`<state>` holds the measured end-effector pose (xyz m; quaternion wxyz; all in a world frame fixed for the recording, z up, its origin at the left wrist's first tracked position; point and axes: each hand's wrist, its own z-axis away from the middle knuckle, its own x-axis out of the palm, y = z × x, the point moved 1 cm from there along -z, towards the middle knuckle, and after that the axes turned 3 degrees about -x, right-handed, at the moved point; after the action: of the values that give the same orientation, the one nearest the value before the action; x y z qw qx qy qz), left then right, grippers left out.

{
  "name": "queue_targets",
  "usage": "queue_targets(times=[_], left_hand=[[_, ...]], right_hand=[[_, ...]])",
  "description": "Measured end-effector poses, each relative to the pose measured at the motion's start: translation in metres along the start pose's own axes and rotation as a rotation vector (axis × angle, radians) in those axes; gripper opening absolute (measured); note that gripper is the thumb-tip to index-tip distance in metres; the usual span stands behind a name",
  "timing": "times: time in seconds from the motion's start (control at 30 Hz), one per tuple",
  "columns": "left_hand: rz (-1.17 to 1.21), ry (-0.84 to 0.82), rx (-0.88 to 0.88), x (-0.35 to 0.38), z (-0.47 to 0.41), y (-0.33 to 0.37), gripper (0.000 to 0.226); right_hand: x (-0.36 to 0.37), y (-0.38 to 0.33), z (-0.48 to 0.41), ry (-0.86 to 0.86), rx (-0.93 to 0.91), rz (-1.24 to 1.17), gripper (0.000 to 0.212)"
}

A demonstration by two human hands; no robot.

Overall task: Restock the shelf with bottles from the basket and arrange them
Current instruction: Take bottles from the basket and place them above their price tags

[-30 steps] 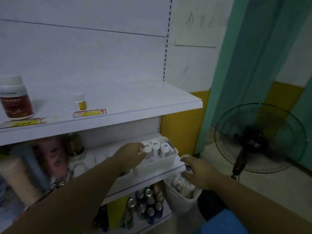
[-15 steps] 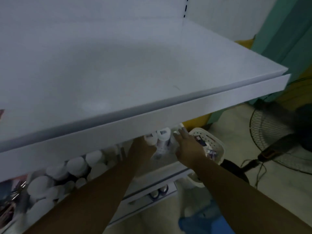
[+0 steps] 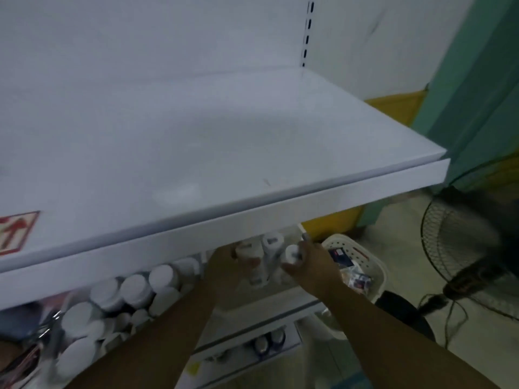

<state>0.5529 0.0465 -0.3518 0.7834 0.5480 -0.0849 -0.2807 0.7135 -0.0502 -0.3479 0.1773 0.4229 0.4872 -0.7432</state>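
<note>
Under the white upper shelf, both my hands reach onto the second shelf. My left hand grips a small white-capped bottle. My right hand is closed around another white-capped bottle. A third white bottle stands between them. Several white-capped bottles crowd the same shelf to the left. The white plastic basket sits on the floor to the right, holding small packets; my right wrist covers part of it.
A black standing fan with its cord is on the floor at the right. Cans sit on the lowest shelf. A red-arrow label lies on the upper shelf's left end. A teal curtain hangs at the far right.
The view dropped from facing the shelves to looking down over the upper shelf. My right hand came up from the floor basket to the second shelf, beside my left hand, holding a bottle.
</note>
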Motion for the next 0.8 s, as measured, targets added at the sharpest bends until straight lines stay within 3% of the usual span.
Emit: queue_targets(times=[0.1,0.2,0.37,0.5,0.63,0.7,0.8], left_hand=[[0.167,-0.03,-0.027,-0.01,0.044,0.012,0.047],[0.349,-0.056,-0.059,-0.013,0.1,0.02,0.037],[0.529,0.016,0.02,-0.013,0.186,0.034,0.025],[0.551,0.076,0.077,-0.023,0.256,0.052,0.024],[0.511,0.117,0.198,-0.04,0.32,0.071,0.03],[0.499,0.147,0.267,-0.051,0.349,0.079,0.035],[0.497,0.159,0.33,-0.073,0.386,0.088,0.045]], right_hand=[[-0.015,-0.013,0.027,-0.119,0.006,-0.407,0.051],[-0.032,-0.031,0.064,-0.161,-0.009,-0.74,0.052],[-0.062,-0.064,0.131,-0.235,-0.059,-0.949,0.045],[-0.075,-0.099,0.181,-0.393,-0.144,-1.143,0.023],[-0.085,-0.145,0.226,-0.612,-0.115,-1.419,0.036],[-0.085,-0.168,0.244,-0.649,-0.178,-1.399,0.044],[-0.083,-0.197,0.265,-0.617,-0.33,-1.29,0.075]])
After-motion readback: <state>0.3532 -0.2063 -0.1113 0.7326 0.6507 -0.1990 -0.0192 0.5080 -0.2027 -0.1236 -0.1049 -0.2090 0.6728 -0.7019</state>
